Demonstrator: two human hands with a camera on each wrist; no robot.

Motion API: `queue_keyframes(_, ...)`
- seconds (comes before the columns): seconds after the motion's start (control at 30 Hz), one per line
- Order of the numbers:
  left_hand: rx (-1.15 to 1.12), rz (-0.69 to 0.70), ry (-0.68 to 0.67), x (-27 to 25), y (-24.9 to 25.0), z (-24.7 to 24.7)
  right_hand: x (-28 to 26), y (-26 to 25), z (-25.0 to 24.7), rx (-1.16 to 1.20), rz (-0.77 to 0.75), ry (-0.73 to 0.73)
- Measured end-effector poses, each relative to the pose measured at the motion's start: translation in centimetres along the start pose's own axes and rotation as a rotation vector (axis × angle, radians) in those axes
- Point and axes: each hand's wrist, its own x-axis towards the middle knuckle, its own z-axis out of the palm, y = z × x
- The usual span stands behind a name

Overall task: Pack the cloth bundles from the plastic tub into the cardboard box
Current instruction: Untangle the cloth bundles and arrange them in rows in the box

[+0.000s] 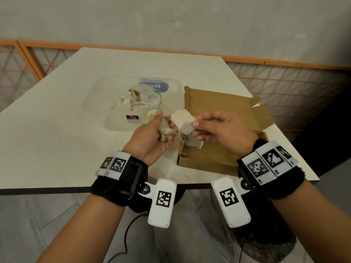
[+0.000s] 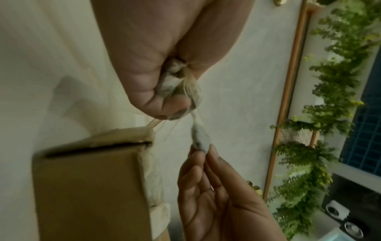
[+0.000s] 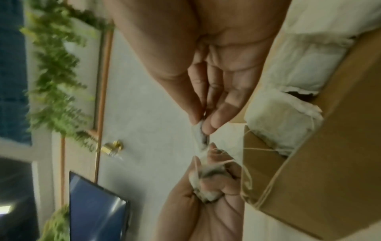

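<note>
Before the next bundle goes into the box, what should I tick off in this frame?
1. Right hand pinches a cloth bundle: ok.
2. Left hand grips other bundles: ok.
3. The pinched bundle free of the left hand's bundles: cannot tell; loose threads trail between them.
4. Cardboard box open, flaps up: ok.
5. Room left in the box beside the bundles already there: ok.
6. Plastic tub emptied: not ok; bundles remain inside.

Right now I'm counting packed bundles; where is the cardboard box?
In the head view, the cardboard box lies open at the table's right edge, beside the plastic tub, under the right hand.
</note>
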Motion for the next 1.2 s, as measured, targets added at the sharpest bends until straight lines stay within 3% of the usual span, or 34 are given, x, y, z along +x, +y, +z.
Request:
queue_keyframes(0.13, 0.29, 0.05, -0.16, -0.5, 0.1, 0.4, -0.4, 0.7, -0.5, 0.221, 0.018, 0.008)
queue_keyframes(0.23, 0.454, 0.117, -0.182, -0.9, -0.1, 0.9, -0.7, 1.4, -0.4, 0.247, 0.026, 0.003)
queue_keyframes(0.37, 0.559, 0.212, -0.113, -0.6, 0.0, 1.2, -0.8, 1.5, -1.0, 0.019, 0.038, 0.013)
queue_keyframes(0.47, 0.711, 0.311, -0.149, -0.5, 0.2, 1.6, -0.5, 0.4, -1.9, -0.186, 0.001, 0.061)
queue_keyframes(0.6, 0.82, 0.386, -0.219, -0.5, 0.3, 2.8, -0.1, -1.1, -2.1, -0.324, 0.061, -0.008)
queue_keyframes(0.73, 0.99, 0.461, -0.2, 0.0, 0.4, 3.4, 0.6, -1.7, -2.3, -0.299, 0.138, -0.053)
queue_keyframes(1.0, 0.972, 0.377, -0.181, 1.0, 0.2, 3.6, 1.4, -2.9, -4.4, -0.587, 0.105, -0.071)
queue_keyframes(1.1, 0.987, 0.401, -0.198, 1.0, 0.0, 3.9, 1.4, -3.0, -4.6, -0.611, 0.146, -0.13)
queue_keyframes(1.2, 0.997, 0.386, -0.196, 1.0, -0.1, 4.0, 1.5, -3.4, -5.1, -0.63, 0.122, -0.082)
